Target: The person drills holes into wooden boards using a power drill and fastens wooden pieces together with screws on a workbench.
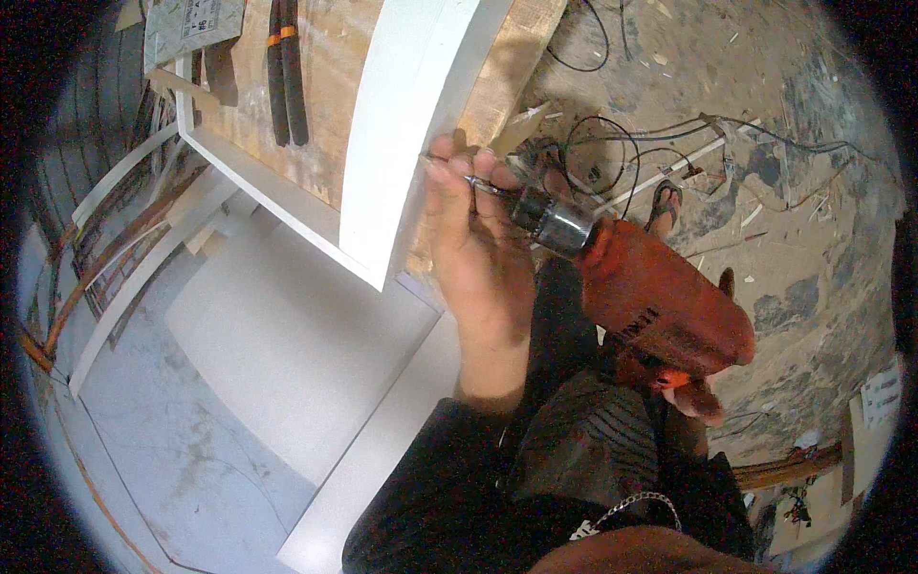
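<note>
My right hand (703, 400) grips a red power drill (669, 301) by its handle, mostly hidden under the body. The drill's dark metal chuck (555, 222) carries a thin bit (485, 185) that points left toward the side of a white panel (406, 124). My left hand (483, 258) is raised against that panel side, its thumb and fingertips closed around the front end of the bit. Whatever small piece sits between those fingertips is too small to make out. The panel edges a wooden board (330, 86).
Pliers with dark handles (285, 81) and a printed box (196, 33) lie on the board. Below left are a pale curved panel (287, 335) and white strips (143, 287). Black cable (631, 143) and scraps litter the dirty floor. Another person's sandaled foot (665, 201) shows beyond the drill.
</note>
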Demonstrator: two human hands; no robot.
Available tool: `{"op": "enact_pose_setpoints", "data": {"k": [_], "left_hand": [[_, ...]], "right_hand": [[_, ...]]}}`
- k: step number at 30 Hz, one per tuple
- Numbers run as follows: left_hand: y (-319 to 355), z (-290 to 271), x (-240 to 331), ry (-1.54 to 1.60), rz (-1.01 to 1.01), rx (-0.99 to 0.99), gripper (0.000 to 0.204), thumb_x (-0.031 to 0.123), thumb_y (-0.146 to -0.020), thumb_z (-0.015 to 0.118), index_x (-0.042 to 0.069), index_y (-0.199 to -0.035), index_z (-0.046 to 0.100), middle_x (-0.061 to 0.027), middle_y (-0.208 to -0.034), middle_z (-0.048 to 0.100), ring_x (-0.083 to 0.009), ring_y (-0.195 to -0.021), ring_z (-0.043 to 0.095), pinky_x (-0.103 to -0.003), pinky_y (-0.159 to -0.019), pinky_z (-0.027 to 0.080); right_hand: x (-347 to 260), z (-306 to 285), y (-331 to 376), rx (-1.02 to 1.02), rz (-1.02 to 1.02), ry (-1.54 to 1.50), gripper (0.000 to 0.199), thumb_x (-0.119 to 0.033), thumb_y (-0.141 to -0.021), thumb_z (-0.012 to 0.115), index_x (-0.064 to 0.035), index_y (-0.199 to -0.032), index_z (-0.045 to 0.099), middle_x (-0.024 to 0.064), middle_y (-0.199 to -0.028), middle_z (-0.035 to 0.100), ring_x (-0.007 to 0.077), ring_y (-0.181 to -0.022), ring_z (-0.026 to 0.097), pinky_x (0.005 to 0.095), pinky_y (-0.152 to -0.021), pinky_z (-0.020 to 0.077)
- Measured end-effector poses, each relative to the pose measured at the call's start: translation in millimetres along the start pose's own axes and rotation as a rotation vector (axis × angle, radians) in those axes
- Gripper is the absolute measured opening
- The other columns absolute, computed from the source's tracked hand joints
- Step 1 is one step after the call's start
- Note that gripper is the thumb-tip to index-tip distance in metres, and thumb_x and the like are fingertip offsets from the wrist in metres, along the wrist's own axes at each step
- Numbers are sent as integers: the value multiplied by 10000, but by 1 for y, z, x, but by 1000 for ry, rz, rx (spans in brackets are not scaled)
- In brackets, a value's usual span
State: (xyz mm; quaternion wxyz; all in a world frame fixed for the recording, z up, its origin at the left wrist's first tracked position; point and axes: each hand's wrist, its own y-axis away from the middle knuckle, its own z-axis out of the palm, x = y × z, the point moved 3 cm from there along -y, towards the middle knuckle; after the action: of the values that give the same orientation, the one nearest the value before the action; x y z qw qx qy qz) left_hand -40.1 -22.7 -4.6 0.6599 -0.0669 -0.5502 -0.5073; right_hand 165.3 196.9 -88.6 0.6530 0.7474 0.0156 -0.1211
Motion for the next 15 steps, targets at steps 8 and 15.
{"op": "enact_pose_setpoints", "data": {"k": [8, 15], "left_hand": [[2, -1, 2, -208, -33, 79, 402, 341, -901, 510, 101, -1214, 437, -19, -921, 501, -130, -851, 476, -361, -782, 460], [4, -2, -3, -119, -26, -20, 477, 329, -900, 508, 29, -1256, 401, -53, -987, 537, -172, -886, 530, -347, -851, 447]], "right_hand": [[-19, -1, 2, 159, 47, 150, 293, -247, -757, 569, -56, -975, 532, 59, -704, 563, 200, -556, 524, 366, -489, 404], [-29, 9, 3, 238, 102, 259, 279, -250, -758, 566, -62, -963, 540, 54, -703, 568, 197, -554, 527, 366, -484, 402]]}}
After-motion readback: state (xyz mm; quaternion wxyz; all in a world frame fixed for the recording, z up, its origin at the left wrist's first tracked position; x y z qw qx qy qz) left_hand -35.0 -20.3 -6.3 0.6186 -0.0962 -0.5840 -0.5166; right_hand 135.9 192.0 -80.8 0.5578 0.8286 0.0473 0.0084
